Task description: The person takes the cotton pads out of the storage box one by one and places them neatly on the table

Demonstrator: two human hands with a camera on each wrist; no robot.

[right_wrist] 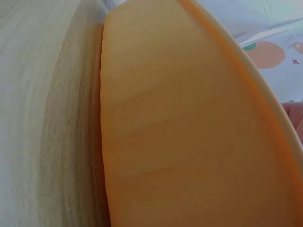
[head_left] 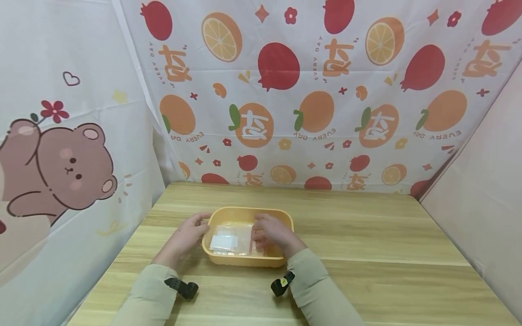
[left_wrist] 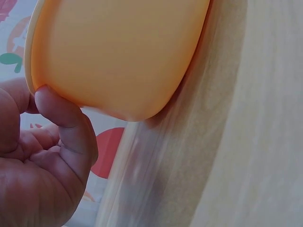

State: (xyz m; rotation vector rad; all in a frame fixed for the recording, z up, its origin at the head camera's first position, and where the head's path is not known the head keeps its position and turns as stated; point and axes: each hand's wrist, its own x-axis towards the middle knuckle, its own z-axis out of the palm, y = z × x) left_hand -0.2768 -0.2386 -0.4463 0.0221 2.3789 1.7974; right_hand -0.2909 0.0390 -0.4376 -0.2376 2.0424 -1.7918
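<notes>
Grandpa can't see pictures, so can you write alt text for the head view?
A person's right hand has its fingers inside a yellow tub, over clear plastic, while the left hand holds the tub. The tub sits on a wooden table, with fruit-print cloth behind and bear-print cloth to the left.

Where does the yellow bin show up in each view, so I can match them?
Head: yellow bin at lower middle.
Left wrist: bin from upper left to upper middle, cut off by the top edge.
Right wrist: bin fills the middle and much of the right.
Shared landmark: wood-grain table, on the right in left wrist, on the left in right wrist.
</notes>
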